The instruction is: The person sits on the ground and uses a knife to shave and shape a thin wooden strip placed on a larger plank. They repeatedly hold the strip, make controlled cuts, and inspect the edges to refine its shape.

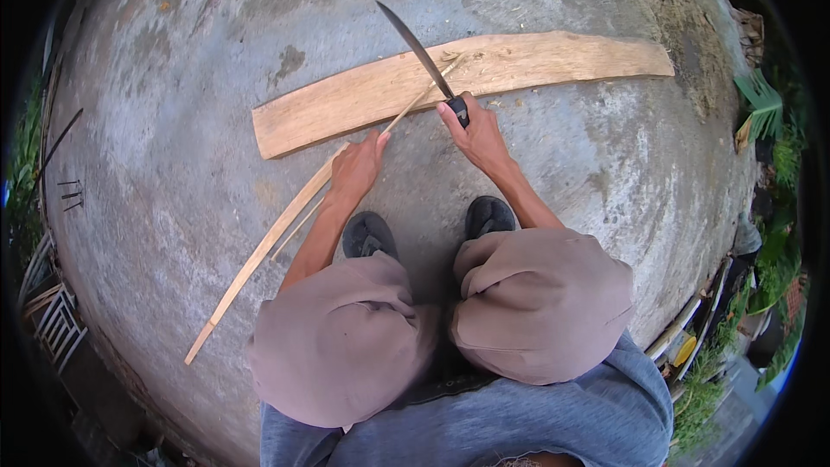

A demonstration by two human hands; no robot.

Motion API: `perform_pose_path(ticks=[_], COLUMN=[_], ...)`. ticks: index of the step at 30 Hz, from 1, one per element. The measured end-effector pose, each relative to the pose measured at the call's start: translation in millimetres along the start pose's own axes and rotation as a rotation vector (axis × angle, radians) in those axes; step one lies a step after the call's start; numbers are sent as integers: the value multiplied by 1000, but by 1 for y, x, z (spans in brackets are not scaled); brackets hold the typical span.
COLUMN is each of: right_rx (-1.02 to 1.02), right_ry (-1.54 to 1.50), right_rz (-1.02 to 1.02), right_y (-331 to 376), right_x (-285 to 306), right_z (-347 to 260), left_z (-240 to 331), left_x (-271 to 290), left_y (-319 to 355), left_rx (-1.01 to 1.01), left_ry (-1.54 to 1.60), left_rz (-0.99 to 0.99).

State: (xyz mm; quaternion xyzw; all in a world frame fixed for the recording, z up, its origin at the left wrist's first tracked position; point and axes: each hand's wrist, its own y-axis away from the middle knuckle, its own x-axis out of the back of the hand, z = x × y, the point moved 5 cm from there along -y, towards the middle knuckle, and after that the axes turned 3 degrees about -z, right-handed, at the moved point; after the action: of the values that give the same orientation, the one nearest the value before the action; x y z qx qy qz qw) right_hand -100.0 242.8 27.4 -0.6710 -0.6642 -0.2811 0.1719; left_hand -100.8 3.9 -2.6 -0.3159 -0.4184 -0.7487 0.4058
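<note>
Clasped the knife [415,47] in the right grip [481,135] and, in the left grip [357,168], the thin stick [411,106] slanted over the plank [571,58] on the floor [207,121]. Risked, perhaps, snapping the stick by pressing too deep, or gashing the left grip through a slip.

Plank [562,59]: light tan, fine grain
Wood strip [277,229]: pale yellow-tan
Knife blade [424,55]: dark grey
Knife handle [463,111]: black
Floor [173,121]: grey, mottled whitish and brown
Trousers [545,311]: dusty mauve-brown
Shirt [519,415]: blue-grey

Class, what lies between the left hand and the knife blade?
Head view: a thin wooden strip runs from the left hand toward the knife blade.
</note>
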Motion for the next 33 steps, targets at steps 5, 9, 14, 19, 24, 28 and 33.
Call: perform_pose_path(ticks=[5,9,14,19,24,28,33], right_rx=[-427,-241,-77,-444,-125,62,57], right_ry=[-557,-460,-286,-668,-305,126,318], right_rz=[-310,-125,-96,-364,-70,38,-4], right_y=[4,9,-6,1,5,8,13], right_x=[-18,-9,-11,-24,-5,-4,-18], right_z=[23,10,21,28,8,-5,15], left_z=[2,-1,0,-1,-1,-3,1], left_x=[2,0,1,-1,-1,0,-3], left_y=[-5,0,-3,-2,-1,-3,-2], left_rx=[-33,5,1,11,15,10,30], left_ry=[-7,17,36,29,28,30,20], left_rz=[39,1,-10,-7,4,-8,-24])
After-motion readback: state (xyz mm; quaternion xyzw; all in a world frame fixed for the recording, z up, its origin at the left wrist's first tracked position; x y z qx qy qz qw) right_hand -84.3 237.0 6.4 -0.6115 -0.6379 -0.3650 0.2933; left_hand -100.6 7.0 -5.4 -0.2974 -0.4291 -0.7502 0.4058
